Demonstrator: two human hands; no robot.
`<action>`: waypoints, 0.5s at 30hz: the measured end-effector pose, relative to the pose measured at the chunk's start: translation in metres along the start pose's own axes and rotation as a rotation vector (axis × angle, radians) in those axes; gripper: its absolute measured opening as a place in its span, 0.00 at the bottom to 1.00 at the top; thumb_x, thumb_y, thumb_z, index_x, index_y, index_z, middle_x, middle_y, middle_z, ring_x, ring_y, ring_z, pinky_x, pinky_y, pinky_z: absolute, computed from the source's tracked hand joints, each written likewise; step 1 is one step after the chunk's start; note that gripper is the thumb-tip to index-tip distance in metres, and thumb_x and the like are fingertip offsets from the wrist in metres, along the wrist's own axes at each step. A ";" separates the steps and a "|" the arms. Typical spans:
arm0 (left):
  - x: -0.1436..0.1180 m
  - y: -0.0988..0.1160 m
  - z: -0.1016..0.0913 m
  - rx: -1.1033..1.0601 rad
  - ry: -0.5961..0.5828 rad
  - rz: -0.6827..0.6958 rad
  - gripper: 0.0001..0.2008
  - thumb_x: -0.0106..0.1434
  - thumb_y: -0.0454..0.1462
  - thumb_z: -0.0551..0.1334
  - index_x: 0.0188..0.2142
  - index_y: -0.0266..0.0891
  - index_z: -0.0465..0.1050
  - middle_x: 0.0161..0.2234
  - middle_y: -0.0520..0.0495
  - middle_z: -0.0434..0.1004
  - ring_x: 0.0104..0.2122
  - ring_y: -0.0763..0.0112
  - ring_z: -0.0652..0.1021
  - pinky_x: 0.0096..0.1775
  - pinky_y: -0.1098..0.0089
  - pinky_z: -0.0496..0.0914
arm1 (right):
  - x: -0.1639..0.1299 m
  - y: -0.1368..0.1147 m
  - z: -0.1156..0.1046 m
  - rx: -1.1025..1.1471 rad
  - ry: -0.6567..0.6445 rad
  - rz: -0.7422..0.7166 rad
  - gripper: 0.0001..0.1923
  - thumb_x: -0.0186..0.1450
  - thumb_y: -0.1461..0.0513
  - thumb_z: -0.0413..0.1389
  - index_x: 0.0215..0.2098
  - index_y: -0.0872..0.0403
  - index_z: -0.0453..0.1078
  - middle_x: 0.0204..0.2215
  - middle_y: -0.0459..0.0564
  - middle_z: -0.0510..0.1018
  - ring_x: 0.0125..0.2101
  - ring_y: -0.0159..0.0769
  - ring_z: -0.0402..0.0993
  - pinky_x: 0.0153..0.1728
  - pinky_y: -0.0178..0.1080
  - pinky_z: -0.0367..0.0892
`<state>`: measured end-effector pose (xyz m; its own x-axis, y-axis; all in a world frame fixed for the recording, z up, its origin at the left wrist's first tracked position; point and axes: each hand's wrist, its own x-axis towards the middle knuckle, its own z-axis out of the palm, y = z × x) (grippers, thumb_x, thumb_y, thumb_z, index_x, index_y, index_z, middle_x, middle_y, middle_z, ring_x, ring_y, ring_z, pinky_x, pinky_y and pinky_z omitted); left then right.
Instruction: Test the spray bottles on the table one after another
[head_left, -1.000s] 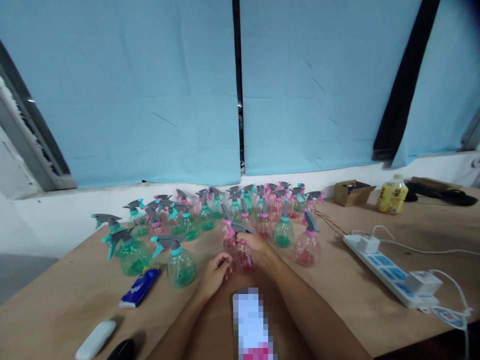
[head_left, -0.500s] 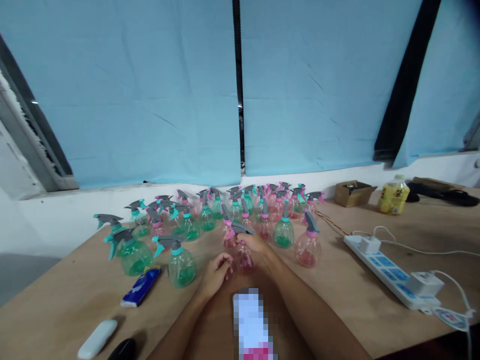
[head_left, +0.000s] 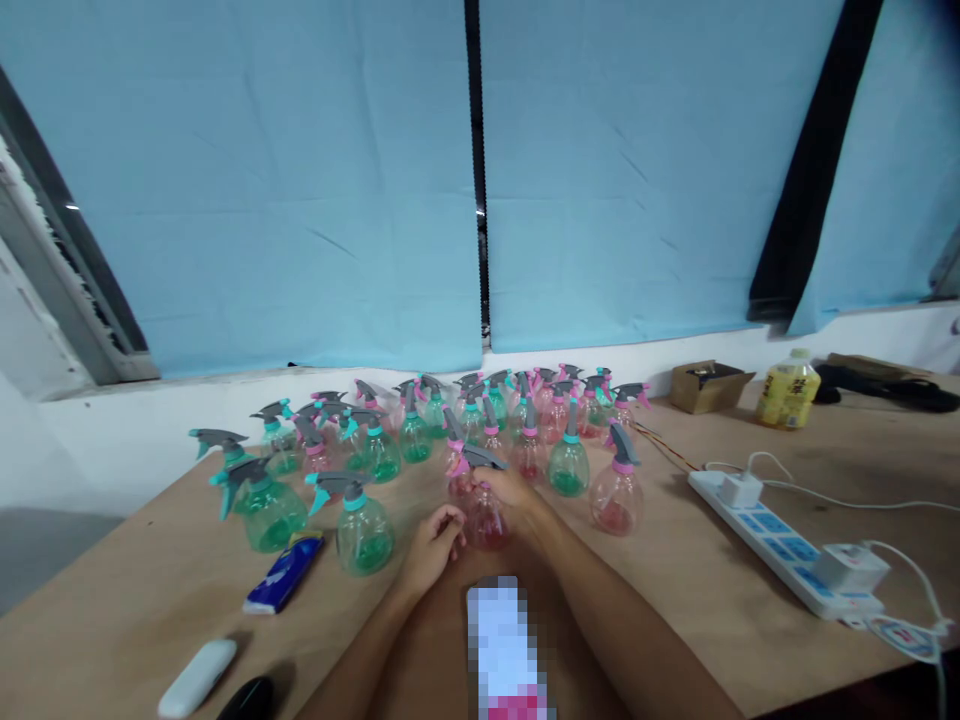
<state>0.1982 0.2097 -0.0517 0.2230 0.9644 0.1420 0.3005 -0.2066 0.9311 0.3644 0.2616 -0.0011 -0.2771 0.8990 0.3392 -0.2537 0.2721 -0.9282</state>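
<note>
At the centre of the table stands a pink spray bottle [head_left: 486, 528] with a grey head and pink trigger. My right hand [head_left: 504, 490] is closed round its neck, just under the head. My left hand [head_left: 436, 540] rests on the table close to the bottle's left side, fingers loosely curled and apart, holding nothing. Left of it is a green spray bottle [head_left: 364, 535] with a turquoise trigger. Another pink spray bottle [head_left: 616, 498] and a green one [head_left: 568, 467] stand to the right. Below my hands lies a phone [head_left: 506, 645], its screen blurred out.
Several more spray bottles [head_left: 415, 435] crowd toward the wall. On the left lie a blue packet [head_left: 285, 573], a white case [head_left: 198, 680] and a black object [head_left: 247, 700]. A power strip [head_left: 784, 550] with cables, a cardboard box [head_left: 709, 388] and a yellow-labelled bottle [head_left: 787, 392] are right.
My right hand has shifted very slightly at the bottle's neck. The left hand and the bottles stay in place.
</note>
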 end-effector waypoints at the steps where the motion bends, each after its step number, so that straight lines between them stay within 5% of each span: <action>1: 0.000 0.000 0.000 -0.004 0.001 -0.004 0.14 0.62 0.47 0.55 0.32 0.40 0.68 0.23 0.55 0.71 0.17 0.77 0.68 0.21 0.76 0.58 | 0.000 0.001 0.001 0.001 0.011 0.004 0.04 0.48 0.65 0.53 0.21 0.53 0.71 0.20 0.44 0.74 0.24 0.30 0.69 0.27 0.33 0.63; 10: 0.001 -0.002 0.000 -0.108 0.051 -0.045 0.14 0.60 0.49 0.56 0.32 0.41 0.67 0.22 0.55 0.71 0.16 0.77 0.68 0.18 0.77 0.55 | -0.001 0.005 0.008 -0.042 0.032 -0.084 0.06 0.51 0.65 0.53 0.26 0.53 0.71 0.22 0.43 0.73 0.25 0.31 0.69 0.29 0.34 0.65; 15: 0.001 0.002 -0.004 -0.174 0.283 -0.031 0.16 0.59 0.52 0.56 0.31 0.41 0.66 0.19 0.58 0.66 0.16 0.76 0.66 0.19 0.77 0.54 | -0.011 0.010 0.021 -0.199 0.200 -0.251 0.12 0.59 0.61 0.54 0.41 0.51 0.72 0.27 0.45 0.73 0.27 0.32 0.67 0.32 0.35 0.65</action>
<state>0.1955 0.2106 -0.0485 -0.0581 0.9824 0.1774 0.1350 -0.1683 0.9764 0.3451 0.2473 -0.0108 -0.0378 0.8400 0.5412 -0.1006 0.5357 -0.8384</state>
